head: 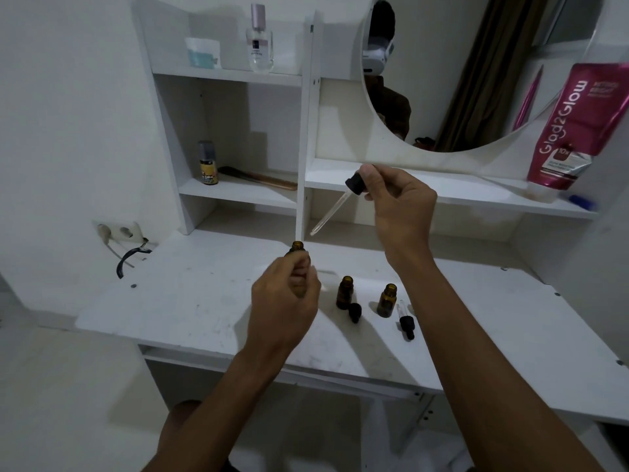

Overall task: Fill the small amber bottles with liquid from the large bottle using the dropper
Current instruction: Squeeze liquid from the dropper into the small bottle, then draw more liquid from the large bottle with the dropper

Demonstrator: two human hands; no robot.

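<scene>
Left hand (pixel 286 301) curled round amber bottle (pixel 298 247), lifted over desk (pixel 170 301); I judge glass light, slippery, fragile, so hold body; dropper (pixel 329 212) tilted, tip near mouth; below, 2 open bottles: middle bottle (pixel 344 291), right bottle (pixel 387 299), near front edge; right hand (pixel 400 206) pinches dropper bulb; more room leftward.

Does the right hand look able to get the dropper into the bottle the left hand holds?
Probably yes. The amber bottle in the left hand is uncapped, its mouth clear above the fingers; the dropper pinched by the right hand points down toward it with nothing between.
</scene>
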